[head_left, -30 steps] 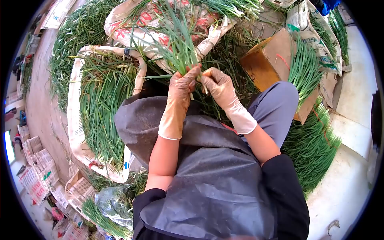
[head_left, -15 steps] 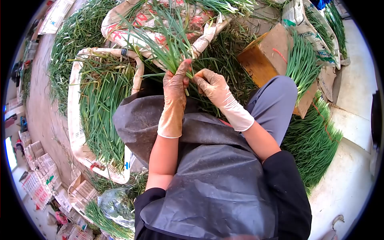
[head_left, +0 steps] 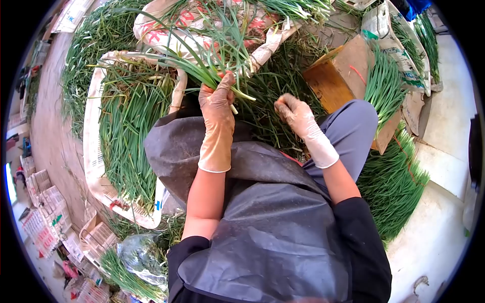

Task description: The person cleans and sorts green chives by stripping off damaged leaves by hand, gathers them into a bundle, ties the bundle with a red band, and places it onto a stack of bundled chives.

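Note:
My left hand [head_left: 218, 103], in a soiled, pale glove, is closed around a small bunch of green onions [head_left: 202, 74]. Their pale stem ends point right and down, while the long green leaves fan out up and to the left. My right hand [head_left: 294, 115], gloved too, is apart from the bunch, to its right above my knee. Its fingers are pinched together, and whatever may be between them is hidden. Loose green leaves and trimmings [head_left: 270, 83] lie in a heap beneath and beyond both hands.
A white-rimmed crate [head_left: 93, 146] of greens stands at left. Beyond my hands lies a white sack with red print [head_left: 161, 33]. A cardboard box [head_left: 336, 76] with a green bundle [head_left: 384, 83] on it stands at right, above another large bundle [head_left: 391, 187]. A dark apron [head_left: 268, 232] covers my lap.
My right hand has left the stems and moved right and down. My left hand keeps the bunch, whose leaves now lean further left and whose stem ends point more to the right.

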`<action>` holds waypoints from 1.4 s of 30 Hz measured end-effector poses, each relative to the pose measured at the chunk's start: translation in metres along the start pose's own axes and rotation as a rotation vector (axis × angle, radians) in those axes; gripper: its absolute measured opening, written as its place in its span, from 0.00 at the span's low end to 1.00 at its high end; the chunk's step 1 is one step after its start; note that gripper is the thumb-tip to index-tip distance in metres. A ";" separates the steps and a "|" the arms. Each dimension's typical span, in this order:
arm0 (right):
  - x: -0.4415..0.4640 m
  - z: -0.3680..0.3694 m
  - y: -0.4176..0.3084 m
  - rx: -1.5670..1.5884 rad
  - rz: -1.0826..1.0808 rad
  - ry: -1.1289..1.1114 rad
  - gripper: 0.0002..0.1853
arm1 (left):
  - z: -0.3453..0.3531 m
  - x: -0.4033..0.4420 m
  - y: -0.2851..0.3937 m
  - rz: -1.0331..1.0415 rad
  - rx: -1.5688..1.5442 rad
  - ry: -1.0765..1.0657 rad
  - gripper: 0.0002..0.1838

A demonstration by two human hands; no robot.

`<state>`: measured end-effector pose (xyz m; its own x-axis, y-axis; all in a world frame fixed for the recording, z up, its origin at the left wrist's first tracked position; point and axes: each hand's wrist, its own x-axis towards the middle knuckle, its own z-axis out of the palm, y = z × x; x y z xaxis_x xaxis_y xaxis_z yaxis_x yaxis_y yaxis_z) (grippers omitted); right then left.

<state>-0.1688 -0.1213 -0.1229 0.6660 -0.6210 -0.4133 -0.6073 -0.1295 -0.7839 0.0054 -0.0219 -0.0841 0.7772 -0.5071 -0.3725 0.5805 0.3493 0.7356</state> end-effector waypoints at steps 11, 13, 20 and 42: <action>-0.005 0.019 -0.079 0.326 -0.342 0.142 0.06 | -0.005 -0.006 0.012 -0.349 -0.030 -0.075 0.10; -0.011 0.017 -0.079 0.151 -0.477 0.190 0.06 | -0.003 -0.009 0.010 -0.345 0.049 -0.159 0.10; -0.013 0.006 -0.063 -0.571 -0.882 0.466 0.06 | -0.004 -0.011 0.009 -0.200 0.134 -0.126 0.07; -0.001 -0.029 0.001 -0.490 0.053 -0.245 0.12 | -0.015 0.001 0.026 0.106 -0.086 -0.160 0.10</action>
<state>-0.1823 -0.1430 -0.1097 0.6751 -0.4455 -0.5880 -0.7341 -0.4846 -0.4757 0.0252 -0.0017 -0.0736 0.7907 -0.5800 -0.1959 0.5211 0.4699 0.7125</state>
